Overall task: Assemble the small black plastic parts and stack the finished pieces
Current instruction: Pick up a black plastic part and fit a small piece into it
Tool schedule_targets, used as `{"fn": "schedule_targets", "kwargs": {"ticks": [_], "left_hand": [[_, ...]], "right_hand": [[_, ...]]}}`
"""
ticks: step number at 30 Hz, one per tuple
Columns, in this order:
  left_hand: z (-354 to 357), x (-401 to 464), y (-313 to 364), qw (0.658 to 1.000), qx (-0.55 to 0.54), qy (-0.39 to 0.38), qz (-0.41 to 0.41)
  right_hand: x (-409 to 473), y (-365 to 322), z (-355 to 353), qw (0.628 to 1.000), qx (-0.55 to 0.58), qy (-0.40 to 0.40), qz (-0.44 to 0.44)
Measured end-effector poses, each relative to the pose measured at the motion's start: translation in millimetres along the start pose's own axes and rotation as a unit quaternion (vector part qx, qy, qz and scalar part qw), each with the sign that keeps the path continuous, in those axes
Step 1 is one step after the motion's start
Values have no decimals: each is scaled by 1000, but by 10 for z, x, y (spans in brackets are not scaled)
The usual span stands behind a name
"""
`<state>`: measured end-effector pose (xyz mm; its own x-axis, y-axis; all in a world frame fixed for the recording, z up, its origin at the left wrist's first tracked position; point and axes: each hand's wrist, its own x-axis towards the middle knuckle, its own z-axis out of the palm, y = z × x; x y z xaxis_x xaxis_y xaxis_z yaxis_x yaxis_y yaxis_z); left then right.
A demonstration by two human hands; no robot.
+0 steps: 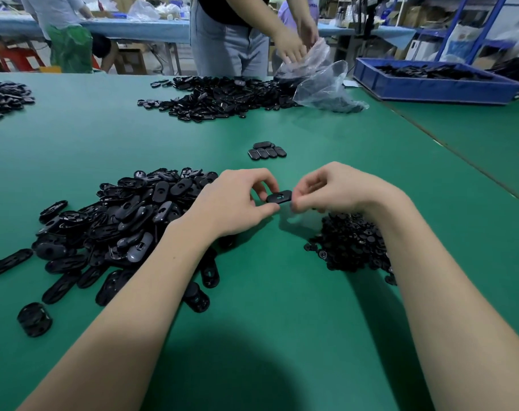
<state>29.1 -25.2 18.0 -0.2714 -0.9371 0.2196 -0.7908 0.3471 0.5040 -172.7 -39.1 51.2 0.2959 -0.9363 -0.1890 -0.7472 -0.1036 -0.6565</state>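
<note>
Green table (270,307) holding black plastic parts: an oval-shell heap (118,221) left of the grip, a small-part pile (353,241) under the right, finished pieces (267,150) just beyond, blue bin (436,84) far right.

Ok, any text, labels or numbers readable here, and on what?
None can be read.
Black oval part held between both hands: no marking visible.
Blue crate: bare wall.
Boxes on the far shelves: too blurred to read.

Two bare forearms, sleeveless — ringless hands (284,197)
</note>
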Motion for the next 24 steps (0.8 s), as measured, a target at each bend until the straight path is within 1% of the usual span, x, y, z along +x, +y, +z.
{"fn": "schedule_targets", "kwargs": {"ticks": [1,2,6,9,14,16,18,24], "left_hand": [[7,0,1,1000,2,4,-4],[12,-2,2,1000,3,7,-9],[30,-3,20,1000,-12,-6,-26],[17,11,49,995,-85,-17,-52],[-24,27,58,958,-243,-32,-148],[-27,13,81,930,-328,-35,-163],[-20,1,96,912,-376,-33,-161],[29,-11,82,915,-370,-5,-164]], "right_hand": [[5,15,-6,998,54,16,-5],[12,28,-6,996,85,26,-4],[75,55,83,994,94,54,13],[99,64,108,990,120,75,8],[70,40,103,987,147,60,-35],[70,21,119,987,147,56,-40],[77,9,139,987,146,58,-36],[137,45,155,985,110,129,-12]]}}
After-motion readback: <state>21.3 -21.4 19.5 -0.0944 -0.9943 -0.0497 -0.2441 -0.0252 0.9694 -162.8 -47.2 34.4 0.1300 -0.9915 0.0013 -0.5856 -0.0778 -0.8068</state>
